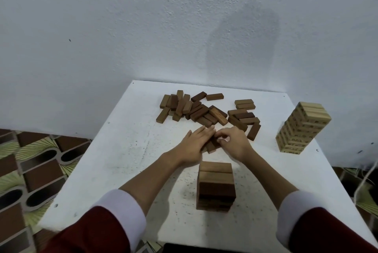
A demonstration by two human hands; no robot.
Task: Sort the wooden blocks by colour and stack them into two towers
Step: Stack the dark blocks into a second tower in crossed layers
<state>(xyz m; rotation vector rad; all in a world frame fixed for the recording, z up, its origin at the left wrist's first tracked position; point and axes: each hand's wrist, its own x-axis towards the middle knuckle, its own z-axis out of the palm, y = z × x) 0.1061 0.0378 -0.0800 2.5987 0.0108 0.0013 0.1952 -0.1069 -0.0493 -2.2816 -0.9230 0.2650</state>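
Observation:
A short tower of dark brown blocks (pixel 215 186) stands near me at the table's middle. A taller tower of pale blocks (pixel 302 127) stands at the right. Loose brown blocks (pixel 204 110) lie scattered toward the far side. Between the pile and the dark tower, both hands meet over a few dark blocks (pixel 211 146). My left hand (pixel 194 143) lies with straight fingers against their left side. My right hand (pixel 233 142) curls its fingers round them from the right. Most of these blocks are hidden under the hands.
The white table (pixel 122 150) meets a white wall at the back. Its left edge drops to a patterned tile floor (pixel 30 166). A cord (pixel 366 177) hangs past the right edge.

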